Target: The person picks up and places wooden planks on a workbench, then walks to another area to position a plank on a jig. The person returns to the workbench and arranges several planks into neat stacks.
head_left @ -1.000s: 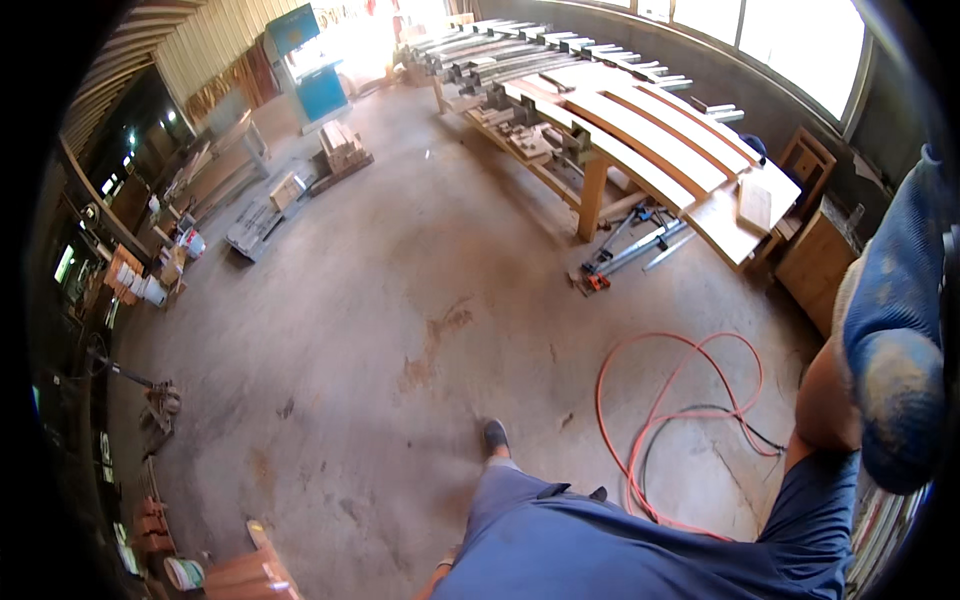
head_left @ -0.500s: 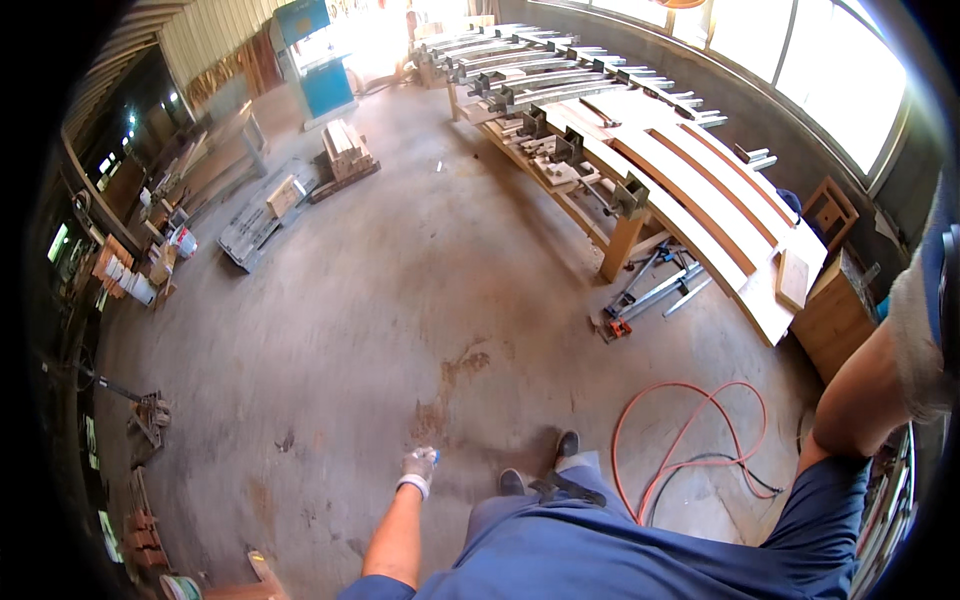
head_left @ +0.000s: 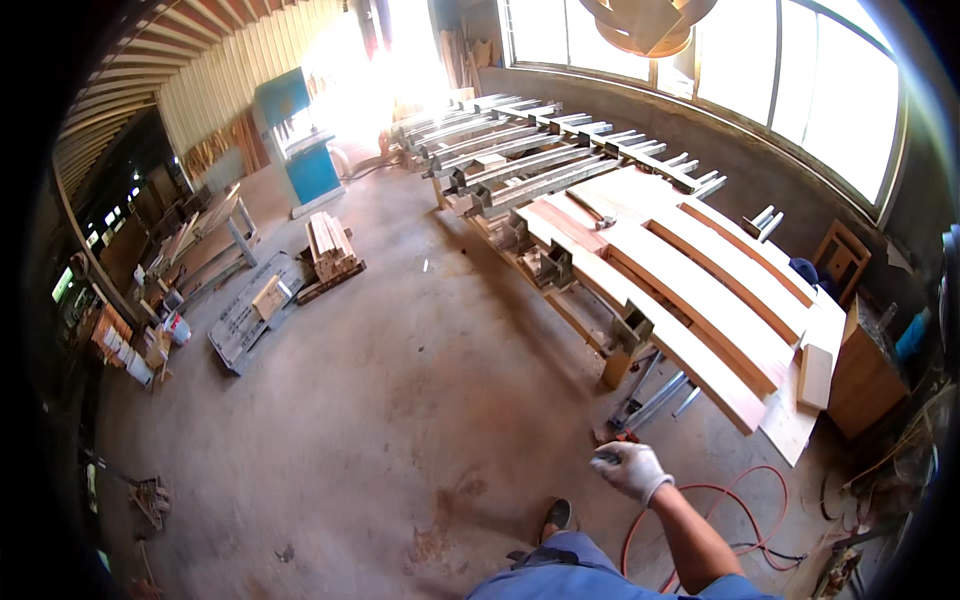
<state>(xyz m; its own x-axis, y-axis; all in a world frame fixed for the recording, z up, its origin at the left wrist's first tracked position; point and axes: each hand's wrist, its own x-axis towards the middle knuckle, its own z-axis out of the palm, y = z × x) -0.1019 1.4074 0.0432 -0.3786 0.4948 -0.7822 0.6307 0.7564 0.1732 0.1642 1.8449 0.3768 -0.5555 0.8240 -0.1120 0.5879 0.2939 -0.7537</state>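
Observation:
My right hand, in a white glove with a greyish palm side, is raised ahead of my body. Its fingers are curled in, and whatever they may hold is hidden. Below and beyond it lie metal bar clamps under the near corner of the workbench. Curved pale wooden boards lie across the bench to the right, with a hammer on top. On the near right end rests a short wood block. My left hand is out of sight.
A red air hose loops on the floor to my right. Several long bar clamps span the bench's far part. A stack of wood strips and a grey board lie at left, before a blue machine.
My right hand has swung forward into view. My left hand has dropped out of view. The bench appears closer, and my view has tilted up to show more windows.

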